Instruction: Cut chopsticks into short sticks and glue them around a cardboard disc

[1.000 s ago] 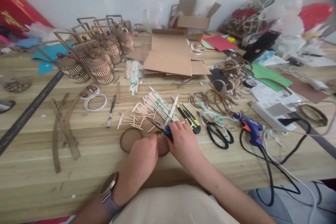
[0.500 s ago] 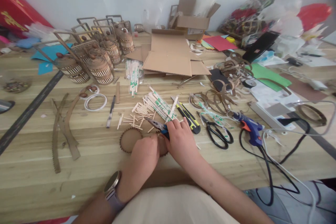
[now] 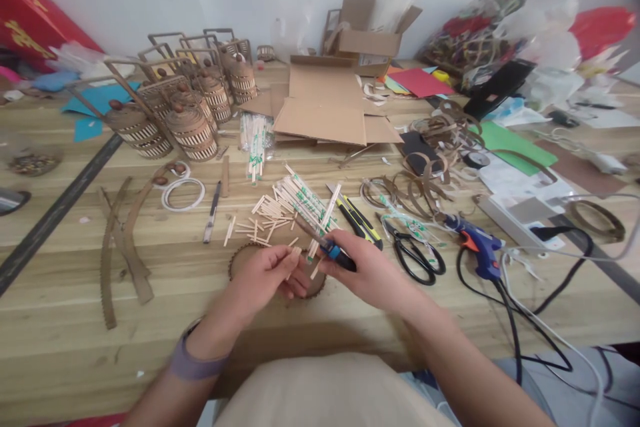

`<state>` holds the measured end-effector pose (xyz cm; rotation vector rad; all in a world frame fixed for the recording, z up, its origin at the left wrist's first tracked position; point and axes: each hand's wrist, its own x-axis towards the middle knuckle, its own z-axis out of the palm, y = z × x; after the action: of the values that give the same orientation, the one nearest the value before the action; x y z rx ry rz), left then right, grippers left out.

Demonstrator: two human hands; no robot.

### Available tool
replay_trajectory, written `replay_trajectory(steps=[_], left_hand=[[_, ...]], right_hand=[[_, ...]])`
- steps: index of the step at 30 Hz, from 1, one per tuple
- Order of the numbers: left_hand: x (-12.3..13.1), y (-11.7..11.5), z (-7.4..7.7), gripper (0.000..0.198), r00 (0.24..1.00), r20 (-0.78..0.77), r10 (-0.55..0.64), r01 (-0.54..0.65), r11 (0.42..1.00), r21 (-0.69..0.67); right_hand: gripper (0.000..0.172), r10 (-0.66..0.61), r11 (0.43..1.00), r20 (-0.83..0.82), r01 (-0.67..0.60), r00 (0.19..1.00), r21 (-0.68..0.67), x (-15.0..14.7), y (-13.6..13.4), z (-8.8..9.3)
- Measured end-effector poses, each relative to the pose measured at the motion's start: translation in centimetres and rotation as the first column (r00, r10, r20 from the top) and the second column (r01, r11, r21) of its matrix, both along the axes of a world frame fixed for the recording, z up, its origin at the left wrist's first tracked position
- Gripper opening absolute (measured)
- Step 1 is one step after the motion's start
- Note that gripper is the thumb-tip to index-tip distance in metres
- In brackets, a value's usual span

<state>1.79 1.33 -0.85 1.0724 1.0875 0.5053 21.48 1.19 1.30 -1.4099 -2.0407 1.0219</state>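
- Blue-and-black-handled metal pliers [image 3: 339, 255] are in my right hand [image 3: 367, 273], fingers curled around the grips, above the wooden surface [image 3: 60, 320]; their tapered nose points forward-left, long axis slanting.
- Clear wrappers around long wooden sticks [image 3: 306, 199] carry green print too small to read.
- My left hand [image 3: 265, 273] pinches at least one short, pale wooden piece [image 3: 295, 253].
- Round brown discs with notched rims [image 3: 315, 285] lie below.

Both forearms [image 3: 465, 353] reach forward and converge; the left hand [image 3: 265, 275] pinches, and the right hand [image 3: 369, 272] curls in a grip nearby.
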Motion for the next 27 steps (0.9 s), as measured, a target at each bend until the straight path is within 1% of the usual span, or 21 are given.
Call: replay_trajectory(steps=[3, 6, 9, 12, 16, 19, 24, 27], left_hand=[[0.8, 0.0, -0.5, 0.050, 0.998, 0.063, -0.019, 0.024, 0.997, -0.076], [1.2, -0.1, -1.0, 0.049, 0.996, 0.077, -0.034, 0.040, 0.996, -0.084], [1.2, -0.2, -1.2, 0.049, 0.995, 0.092, -0.035, 0.044, 0.995, -0.095], [1.2, -0.2, -1.1, 0.050, 0.994, 0.108, -0.030, 0.043, 0.992, -0.122], [1.3, -0.1, -0.8, 0.052, 0.994, 0.104, -0.027, 0.044, 0.985, -0.166], [1.4, -0.1, -0.7, 0.054, 0.993, 0.114, -0.022, 0.043, 0.981, -0.190], [1.3, -0.2, -1.0, 0.052, 0.985, 0.169, 0.010, 0.031, 0.970, -0.241], [1.0, -0.3, -1.2, 0.052, 0.981, 0.196, -0.008, 0.058, 0.966, -0.250]], right_hand=[[0.009, 0.021, 0.997, 0.086, -0.027, 0.996, 0.068, -0.7, -0.5, -0.5], [0.016, 0.040, 0.992, 0.137, -0.055, 0.990, 0.112, -1.1, -0.6, -1.0], [0.023, 0.055, 0.989, 0.116, -0.070, 0.992, 0.129, -1.2, -0.6, -1.2], [0.023, 0.043, 0.991, 0.110, -0.057, 0.993, 0.125, -1.2, -0.7, -1.3], [0.023, -0.006, 0.989, 0.144, -0.015, 0.990, 0.145, -1.3, -0.8, -1.6], [0.025, -0.007, 0.988, 0.137, -0.014, 0.991, 0.155, -1.4, -1.0, -1.8], [0.026, -0.013, 0.991, 0.100, 0.000, 0.995, 0.134, -1.5, -1.3, -1.6], [0.026, -0.009, 0.994, 0.083, 0.000, 0.997, 0.114, -1.5, -1.4, -1.6]])
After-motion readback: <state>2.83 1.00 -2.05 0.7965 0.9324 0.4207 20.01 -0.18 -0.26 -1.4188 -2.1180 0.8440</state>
